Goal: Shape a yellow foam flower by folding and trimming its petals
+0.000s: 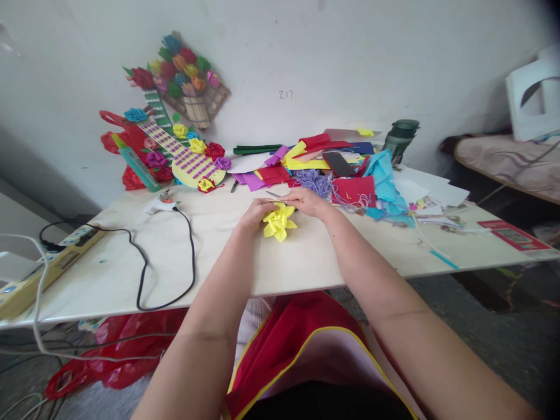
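A yellow paper flower (279,223) with pointed petals faces me, just above the near part of the white table (227,280). My left hand (256,214) is closed at the flower's left and back edge, gripping it. On the other side, my right hand (306,202) has its fingers pressed together behind the upper petals. A thin pale strip or stem (275,202) shows between both sets of fingertips. Whatever the right fingers pinch is hidden. Just beyond them a thin grey pointed piece (273,194) shows, too small to name.
Coloured paper sheets (273,174), purple yarn (312,182) and a dark phone (339,164) lie behind the hands. A white glue gun (161,204) trails a black cord at left, near a power strip (74,256). A green bottle (400,140) stands back right.
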Available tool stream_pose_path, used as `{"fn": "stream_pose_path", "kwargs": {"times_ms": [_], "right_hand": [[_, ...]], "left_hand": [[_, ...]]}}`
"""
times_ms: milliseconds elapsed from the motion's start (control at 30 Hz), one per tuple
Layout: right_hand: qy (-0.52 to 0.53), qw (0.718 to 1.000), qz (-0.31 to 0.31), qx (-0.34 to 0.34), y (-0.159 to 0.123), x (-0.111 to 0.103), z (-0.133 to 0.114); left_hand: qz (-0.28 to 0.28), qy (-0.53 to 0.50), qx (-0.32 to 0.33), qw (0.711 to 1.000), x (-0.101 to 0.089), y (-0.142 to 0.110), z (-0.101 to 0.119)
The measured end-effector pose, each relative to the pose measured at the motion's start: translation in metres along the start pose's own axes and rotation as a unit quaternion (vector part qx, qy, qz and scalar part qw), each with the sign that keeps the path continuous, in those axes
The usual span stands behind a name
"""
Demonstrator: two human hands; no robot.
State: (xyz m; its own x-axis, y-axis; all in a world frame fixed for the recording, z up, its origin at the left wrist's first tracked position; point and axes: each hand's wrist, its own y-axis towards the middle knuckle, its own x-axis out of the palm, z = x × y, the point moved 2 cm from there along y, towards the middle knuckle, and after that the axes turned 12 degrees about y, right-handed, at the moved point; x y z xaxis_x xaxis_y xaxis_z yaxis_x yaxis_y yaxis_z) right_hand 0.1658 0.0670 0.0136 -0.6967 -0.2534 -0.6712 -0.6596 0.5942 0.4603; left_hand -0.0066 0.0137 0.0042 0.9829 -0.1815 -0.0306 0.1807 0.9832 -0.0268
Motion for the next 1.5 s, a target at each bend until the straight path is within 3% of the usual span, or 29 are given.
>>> {"fn": "stream_pose_path", "kwargs": {"times_ms": [300,1233,1500], "right_hand": [[-0.046,0.999,-0.007,0.002,0.000,0.001,-0.008],[-0.083,0.996,0.010,0.040,-0.004,-0.001,-0.018],[-0.081,0.996,0.016,0.034,-0.004,-0.001,-0.018]], "left_hand": [[0.027,-0.055,0.008,0.998,0.000,0.006,-0.006],[0.034,-0.021,0.021,0.999,-0.001,0.005,-0.006],[0.014,-0.015,0.030,0.999,-0.002,0.005,-0.007]]}}
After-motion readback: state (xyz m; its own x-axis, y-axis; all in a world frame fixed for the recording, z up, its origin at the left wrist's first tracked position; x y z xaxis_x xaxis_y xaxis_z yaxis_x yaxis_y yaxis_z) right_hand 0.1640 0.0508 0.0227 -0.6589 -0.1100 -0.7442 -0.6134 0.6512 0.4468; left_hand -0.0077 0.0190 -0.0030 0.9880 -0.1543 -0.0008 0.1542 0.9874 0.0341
